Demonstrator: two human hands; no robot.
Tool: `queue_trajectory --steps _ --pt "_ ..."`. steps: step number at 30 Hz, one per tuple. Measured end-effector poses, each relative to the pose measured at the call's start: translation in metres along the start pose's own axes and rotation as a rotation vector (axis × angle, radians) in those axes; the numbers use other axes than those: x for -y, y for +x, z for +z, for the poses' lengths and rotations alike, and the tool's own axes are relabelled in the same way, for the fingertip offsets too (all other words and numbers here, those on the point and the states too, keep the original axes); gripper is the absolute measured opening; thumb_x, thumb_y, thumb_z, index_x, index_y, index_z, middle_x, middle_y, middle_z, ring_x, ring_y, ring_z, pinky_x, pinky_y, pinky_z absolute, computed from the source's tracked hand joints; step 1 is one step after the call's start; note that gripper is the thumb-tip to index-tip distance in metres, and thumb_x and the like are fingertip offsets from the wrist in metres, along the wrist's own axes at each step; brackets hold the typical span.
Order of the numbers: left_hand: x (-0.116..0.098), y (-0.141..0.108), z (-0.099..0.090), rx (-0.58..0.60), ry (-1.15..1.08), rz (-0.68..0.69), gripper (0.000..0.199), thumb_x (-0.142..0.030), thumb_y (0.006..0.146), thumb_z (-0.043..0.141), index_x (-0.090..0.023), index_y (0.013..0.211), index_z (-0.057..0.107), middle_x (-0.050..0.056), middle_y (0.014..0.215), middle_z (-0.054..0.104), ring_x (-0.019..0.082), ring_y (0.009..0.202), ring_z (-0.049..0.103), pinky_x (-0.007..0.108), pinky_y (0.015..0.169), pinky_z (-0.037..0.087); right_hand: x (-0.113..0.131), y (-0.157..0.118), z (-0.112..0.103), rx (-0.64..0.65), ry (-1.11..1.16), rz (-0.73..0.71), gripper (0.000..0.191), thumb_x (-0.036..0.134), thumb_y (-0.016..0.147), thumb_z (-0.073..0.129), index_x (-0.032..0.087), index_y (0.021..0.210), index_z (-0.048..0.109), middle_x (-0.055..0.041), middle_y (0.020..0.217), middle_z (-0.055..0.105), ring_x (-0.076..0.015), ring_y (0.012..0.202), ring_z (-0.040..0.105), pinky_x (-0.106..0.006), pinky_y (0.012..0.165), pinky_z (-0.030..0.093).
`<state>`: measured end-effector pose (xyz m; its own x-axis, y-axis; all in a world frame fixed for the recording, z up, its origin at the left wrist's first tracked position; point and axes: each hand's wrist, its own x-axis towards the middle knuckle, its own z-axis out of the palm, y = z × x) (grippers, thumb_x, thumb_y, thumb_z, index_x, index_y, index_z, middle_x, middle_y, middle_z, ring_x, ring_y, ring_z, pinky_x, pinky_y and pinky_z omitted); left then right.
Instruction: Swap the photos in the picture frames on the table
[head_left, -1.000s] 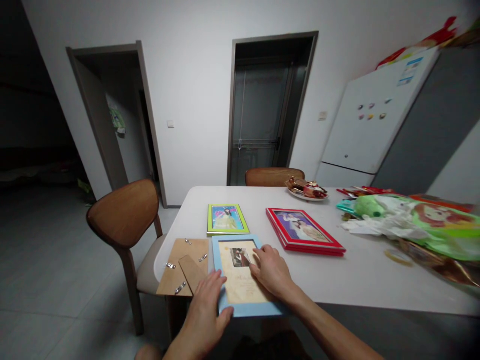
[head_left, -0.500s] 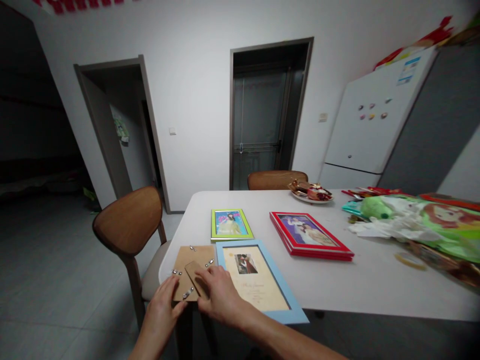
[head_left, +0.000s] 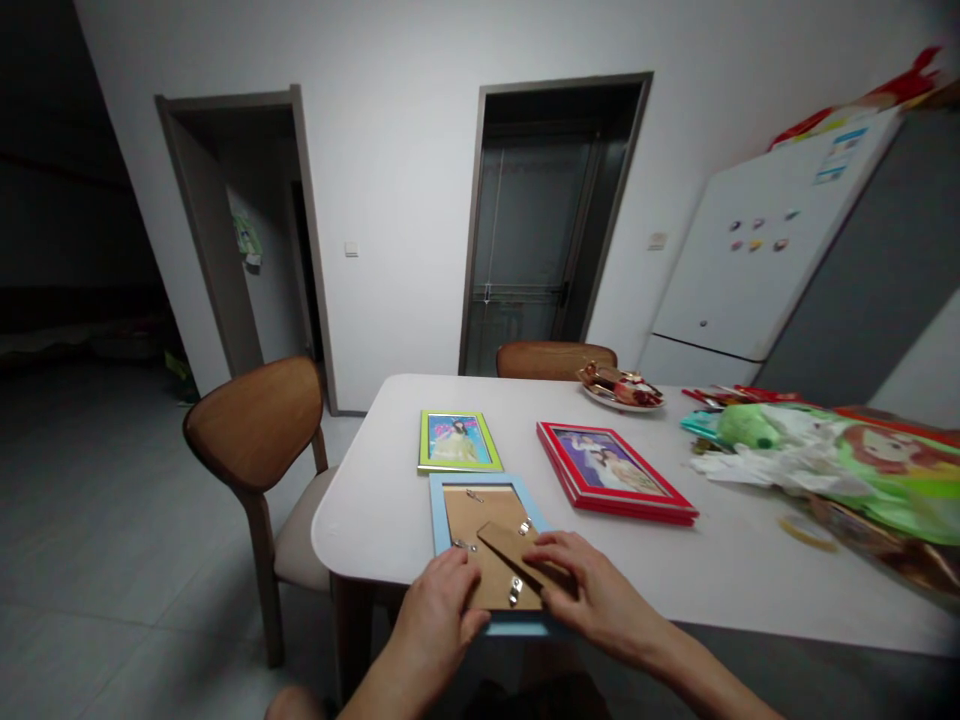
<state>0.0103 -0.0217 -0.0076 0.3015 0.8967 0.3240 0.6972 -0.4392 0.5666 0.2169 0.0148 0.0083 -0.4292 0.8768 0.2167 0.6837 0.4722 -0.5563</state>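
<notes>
Left hand [head_left: 442, 608] and right hand [head_left: 596, 592], fingers half-curled, are holding backing board [head_left: 487, 572] over blue frame [head_left: 440, 520], clips [head_left: 515, 590] apparently unfastened.

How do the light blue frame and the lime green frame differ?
The light blue frame shows a brown backing board with metal clips; the lime green frame shows a picture of a figure in a pale yellow dress.
The left hand and right hand are at the light blue frame's board; neither touches the lime green frame.
Both frames are rectangular.
</notes>
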Motion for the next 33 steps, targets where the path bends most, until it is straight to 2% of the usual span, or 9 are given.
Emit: queue_trajectory --steps 5,9,14,17,20,24,29,33 --pt "0.000 0.002 0.002 0.082 0.086 -0.020 0.018 -0.012 0.071 0.051 -0.017 0.086 0.058 0.009 0.108 0.057 0.023 0.108 0.046 0.042 0.093 0.033 -0.011 0.002 0.016 -0.039 -0.098 -0.022 0.037 0.015 0.061 0.047 0.021 0.094 0.062 -0.0081 0.101 0.055 -0.0206 0.094 0.048 -0.034 0.085 0.035" --pt "-0.002 -0.002 0.000 0.103 0.111 -0.046 0.015 -0.018 0.074 0.050 -0.018 0.087 0.057 0.009 0.110 0.056 0.024 0.114 0.039 0.046 0.096 0.027 -0.013 0.000 0.025 -0.061 -0.182 -0.042 0.036 0.019 0.063 0.049 0.024 0.096 0.061 -0.0072 0.100 0.055 -0.0212 0.094 0.047 -0.036 0.084 0.034" --pt "-0.003 -0.005 0.004 0.138 0.096 -0.018 0.037 -0.027 0.064 0.063 -0.019 0.098 0.052 0.011 0.123 0.046 0.027 0.118 0.033 0.049 0.098 0.021 -0.018 0.013 0.023 -0.097 -0.214 -0.046 0.030 0.023 0.071 0.045 0.021 0.097 0.061 -0.0075 0.101 0.055 -0.0192 0.094 0.047 -0.032 0.082 0.034" --pt "-0.002 -0.006 0.008 0.133 0.100 -0.015 0.030 -0.023 0.064 0.061 -0.019 0.093 0.053 0.009 0.124 0.045 0.026 0.118 0.034 0.048 0.098 0.022 -0.024 0.030 0.021 -0.150 -0.310 0.027 0.031 0.021 0.075 0.040 0.019 0.098 0.061 -0.0088 0.100 0.055 -0.0194 0.092 0.046 -0.031 0.080 0.034" --pt "0.000 -0.006 0.010 0.107 0.099 -0.027 0.028 -0.022 0.065 0.061 -0.019 0.092 0.053 0.009 0.122 0.047 0.024 0.116 0.037 0.046 0.096 0.025 -0.026 0.040 0.021 -0.117 -0.375 0.051 0.029 0.019 0.076 0.039 0.018 0.091 0.064 -0.0089 0.095 0.055 -0.0192 0.089 0.045 -0.030 0.079 0.034" --pt "0.001 -0.005 0.010 0.102 0.096 -0.035 0.031 -0.025 0.064 0.061 -0.019 0.094 0.054 0.009 0.118 0.050 0.024 0.114 0.039 0.045 0.096 0.026 -0.026 0.041 0.021 -0.108 -0.404 0.049 0.028 0.018 0.076 0.038 0.016 0.088 0.063 -0.0088 0.092 0.053 -0.0184 0.086 0.044 -0.028 0.079 0.033" --pt "-0.002 -0.004 0.010 0.085 0.105 -0.047 0.035 -0.026 0.064 0.060 -0.019 0.098 0.054 0.009 0.115 0.053 0.025 0.112 0.041 0.043 0.094 0.028 -0.031 0.042 0.020 -0.101 -0.402 0.036 0.026 0.016 0.075 0.037 0.013 0.073 0.063 -0.0095 0.088 0.053 -0.0182 0.085 0.044 -0.028 0.080 0.032" --pt "0.000 -0.004 0.009 0.078 0.102 -0.037 0.036 -0.025 0.065 0.060 -0.019 0.099 0.055 0.009 0.115 0.053 0.025 0.112 0.041 0.043 0.095 0.028 -0.031 0.039 0.020 -0.102 -0.377 0.020 0.029 0.018 0.077 0.035 0.013 0.076 0.063 -0.0094 0.090 0.054 -0.0179 0.086 0.045 -0.029 0.080 0.033"
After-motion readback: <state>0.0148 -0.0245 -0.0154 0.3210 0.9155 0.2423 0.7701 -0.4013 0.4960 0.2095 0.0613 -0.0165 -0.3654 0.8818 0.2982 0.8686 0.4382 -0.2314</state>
